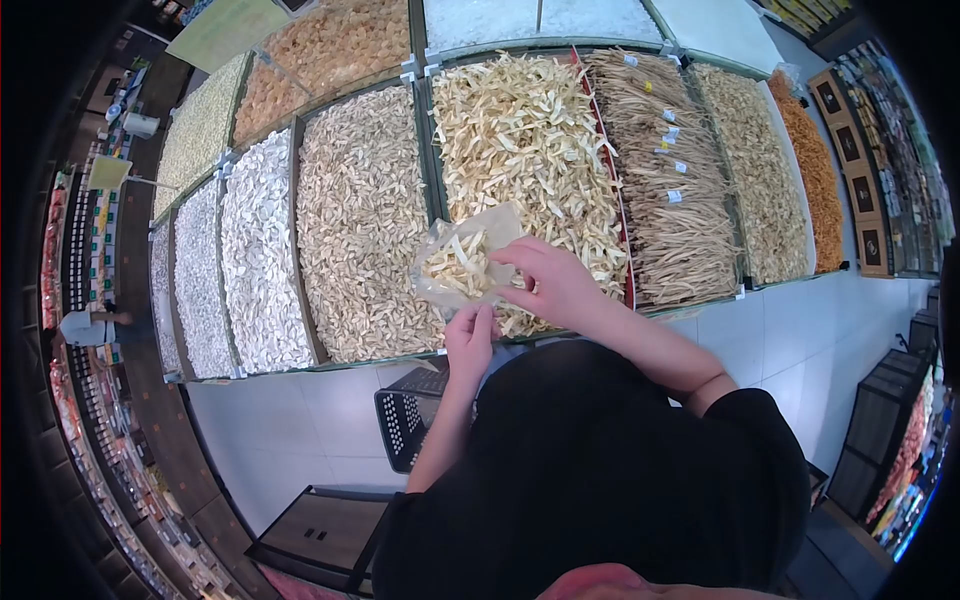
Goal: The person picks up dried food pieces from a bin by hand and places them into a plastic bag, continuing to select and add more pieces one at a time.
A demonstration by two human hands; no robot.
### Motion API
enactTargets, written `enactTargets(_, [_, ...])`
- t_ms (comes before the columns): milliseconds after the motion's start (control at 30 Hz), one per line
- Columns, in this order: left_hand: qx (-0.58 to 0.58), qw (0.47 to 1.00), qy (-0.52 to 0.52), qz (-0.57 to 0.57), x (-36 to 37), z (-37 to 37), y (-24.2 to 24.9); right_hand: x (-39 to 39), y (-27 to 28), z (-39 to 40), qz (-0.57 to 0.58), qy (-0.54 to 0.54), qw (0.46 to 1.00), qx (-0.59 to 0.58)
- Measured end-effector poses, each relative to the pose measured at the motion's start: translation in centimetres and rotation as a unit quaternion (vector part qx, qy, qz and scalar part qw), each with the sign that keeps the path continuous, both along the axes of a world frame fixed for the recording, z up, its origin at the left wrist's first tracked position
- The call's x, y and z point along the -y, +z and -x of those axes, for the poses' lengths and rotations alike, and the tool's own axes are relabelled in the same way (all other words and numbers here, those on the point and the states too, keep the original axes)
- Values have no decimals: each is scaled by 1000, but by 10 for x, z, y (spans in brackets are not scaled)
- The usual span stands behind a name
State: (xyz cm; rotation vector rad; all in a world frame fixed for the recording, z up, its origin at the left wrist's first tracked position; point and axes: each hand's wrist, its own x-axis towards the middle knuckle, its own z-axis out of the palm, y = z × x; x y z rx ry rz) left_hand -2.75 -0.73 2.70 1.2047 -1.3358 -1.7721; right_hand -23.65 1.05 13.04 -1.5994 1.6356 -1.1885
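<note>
A clear plastic bag [433, 282] with pale yellow, strip-like dried slices [458, 262] in it is held over the front of the bins. My left hand [470, 338] is closed on the bag's lower edge, its thumb pointing up. At the bag's right side is my right hand [550, 280], with curled fingers and fingertips at the plastic edge; a gap shows between thumb and forefinger. Whether a slice is also in those fingertips cannot be made out. Behind the bag lies a bin of the same pale dried slices [525, 140].
Left of that bin are beige dried slices [360, 220] and white slices [262, 250]. Bundled brown dried roots [675, 190] with small tags lie to the right. A black basket [405, 415] is below my left arm. Another person [88, 328] stands at far left by shelves.
</note>
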Motion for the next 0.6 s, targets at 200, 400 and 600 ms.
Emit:
enactTargets(200, [-5,1000,16,-3,-6,1,3,-3,-27,54,-78,-126,987,-61])
enactTargets(400, [-25,999,18,-12,-6,2,2,-14,-133,168,-176,-251,930,-203])
enactTargets(600, [-14,1000,7,-6,-5,5,1,6,-181,172,-126,-206,933,-268])
